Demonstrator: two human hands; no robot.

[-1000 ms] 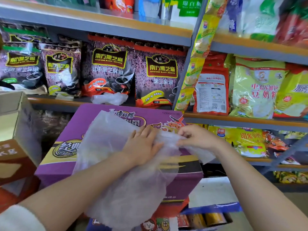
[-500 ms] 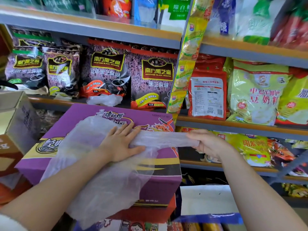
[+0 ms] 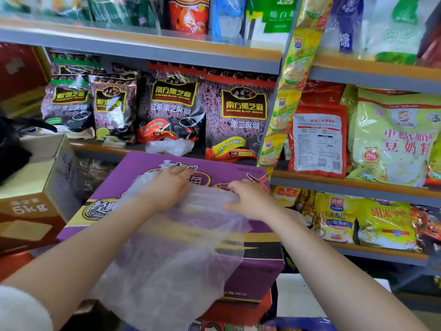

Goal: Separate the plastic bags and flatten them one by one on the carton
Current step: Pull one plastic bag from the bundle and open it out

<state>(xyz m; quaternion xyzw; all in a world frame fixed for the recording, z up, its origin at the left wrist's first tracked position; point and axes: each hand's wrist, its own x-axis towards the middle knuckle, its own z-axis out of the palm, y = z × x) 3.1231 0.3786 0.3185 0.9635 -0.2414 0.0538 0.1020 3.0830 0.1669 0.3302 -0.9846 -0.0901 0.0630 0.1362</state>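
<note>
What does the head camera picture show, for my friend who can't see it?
Two hands, left hand and right hand, press a thin plastic bag flat on a purple carton. Behind are shop shelves of food packets.

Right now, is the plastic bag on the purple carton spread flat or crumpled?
Mostly spread: the plastic bag drapes over the carton, wrinkled.

Bright, even shop light, hardly any shadow. Glare glints off the glossy packets [image 3: 241, 111] at centre. Wide-angle bend curves the shelves [image 3: 143, 47] near the edges; upper corners and lower left go soft.
</note>
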